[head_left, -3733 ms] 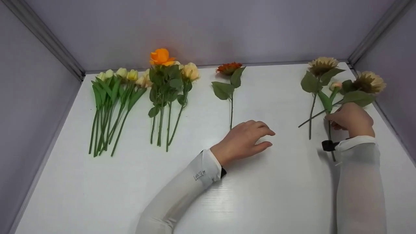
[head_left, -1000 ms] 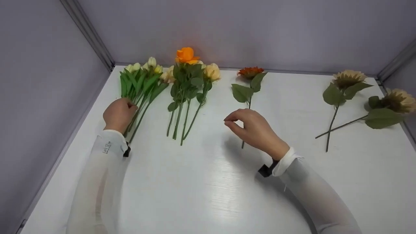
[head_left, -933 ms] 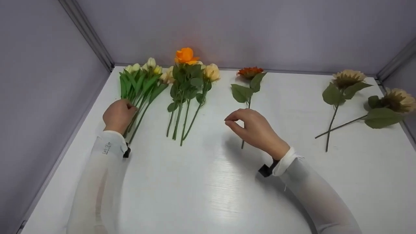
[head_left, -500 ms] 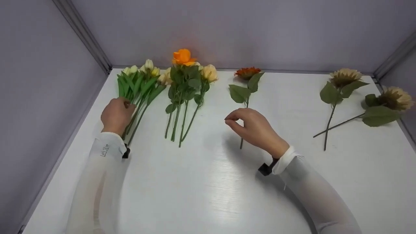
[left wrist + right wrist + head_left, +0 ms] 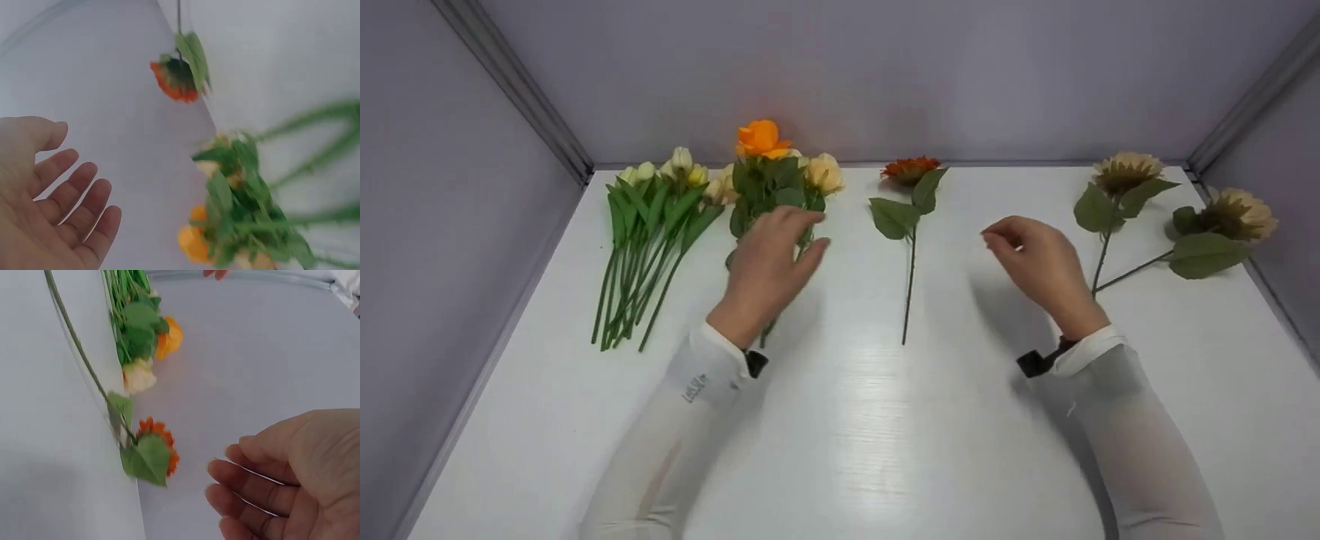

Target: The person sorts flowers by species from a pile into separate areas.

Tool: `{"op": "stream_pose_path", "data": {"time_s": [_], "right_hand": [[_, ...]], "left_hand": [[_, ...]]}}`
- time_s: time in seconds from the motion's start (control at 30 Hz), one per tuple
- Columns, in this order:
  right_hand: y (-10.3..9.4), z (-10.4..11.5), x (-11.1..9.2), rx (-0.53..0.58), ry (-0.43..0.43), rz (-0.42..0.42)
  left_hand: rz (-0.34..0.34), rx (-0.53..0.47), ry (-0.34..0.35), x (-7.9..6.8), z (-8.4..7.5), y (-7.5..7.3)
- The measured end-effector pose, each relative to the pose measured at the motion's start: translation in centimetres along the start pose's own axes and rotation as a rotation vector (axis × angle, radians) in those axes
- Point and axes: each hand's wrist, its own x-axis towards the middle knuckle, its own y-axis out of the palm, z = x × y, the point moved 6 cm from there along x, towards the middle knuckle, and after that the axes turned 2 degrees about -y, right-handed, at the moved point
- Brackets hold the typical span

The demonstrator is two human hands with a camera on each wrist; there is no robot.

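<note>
My left hand (image 5: 772, 262) is above the stems of the rose bunch (image 5: 757, 180), fingers apart and holding nothing; it hides part of those stems. In the left wrist view its fingers (image 5: 84, 191) are loosely bent with nothing between them. To the left lies a bunch of tulips (image 5: 652, 217) with pale yellow and white buds. My right hand (image 5: 1042, 270) hovers between an orange-red sunflower (image 5: 911, 171) and two cream sunflowers (image 5: 1129, 172). Its thumb and index finger come close together, and the right wrist view shows the relaxed fingers (image 5: 242, 489) without anything in them.
The flowers lie in a row along the back of the white table (image 5: 870, 450), heads toward the grey back wall (image 5: 885, 75). Grey side walls stand left and right. The two cream sunflowers' stems meet near my right wrist.
My left hand has left the tulip stems and moved right, over the roses. My right hand has moved right, away from the orange-red sunflower. The tulip it pinched earlier is gone from the right side.
</note>
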Motion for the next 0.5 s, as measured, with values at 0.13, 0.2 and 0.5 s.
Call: {"op": "stream_pose_path", "data": {"time_s": [0.13, 0.2, 0.5], "right_hand": [[-3.3, -4.8, -0.1, 0.0, 0.188, 0.017], [-4.5, -6.9, -0.4, -0.004, 0.272, 0.071], [-6.8, -13.0, -2.3, -0.165, 0.467, 0.159]], "left_hand": [[0.043, -0.021, 0.172, 0.3, -5.4, 3.5], [0.075, -0.034, 0.239, 0.3, -7.5, 5.2], [0.183, -0.102, 0.369, -0.4, -13.1, 10.3]]}}
